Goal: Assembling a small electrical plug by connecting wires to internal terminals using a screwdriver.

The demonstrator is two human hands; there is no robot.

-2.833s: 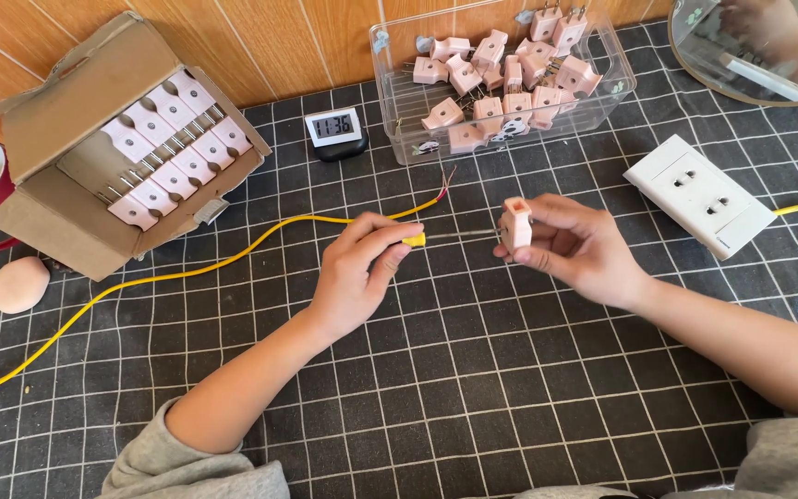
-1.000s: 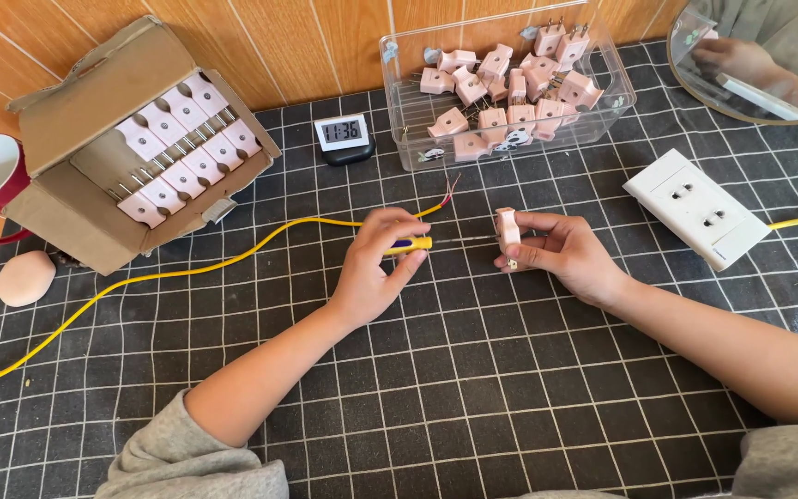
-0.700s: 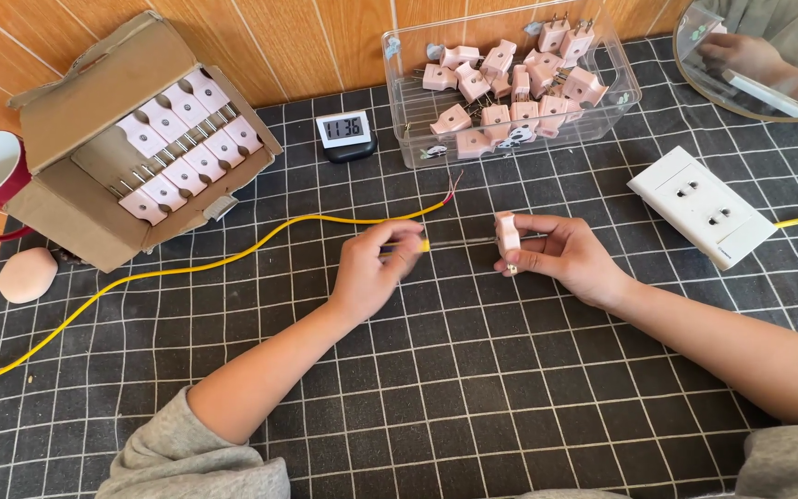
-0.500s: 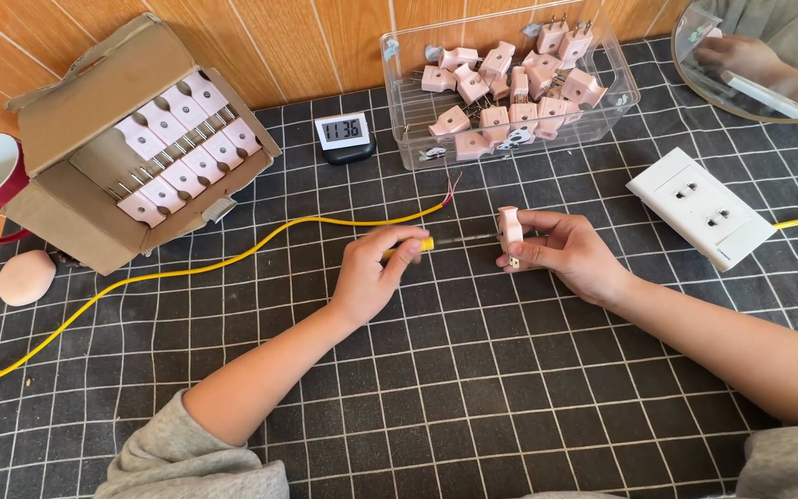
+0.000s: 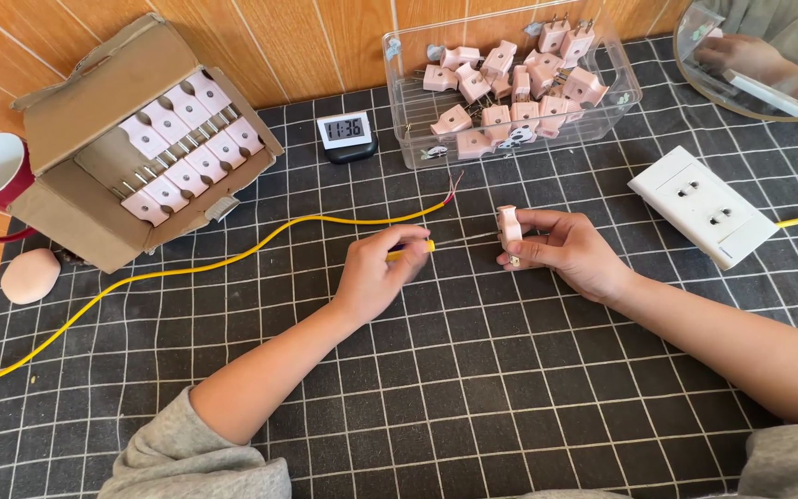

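Here the left hand pinches the yellow cable near its stripped end, above the surface, and the right hand is closed around a pink plug just beside that end. The bare wire seems to reach the plug, though it is too thin to be sure. Steadying both hands, keeping the wire straight and feeding it squarely in should work best.
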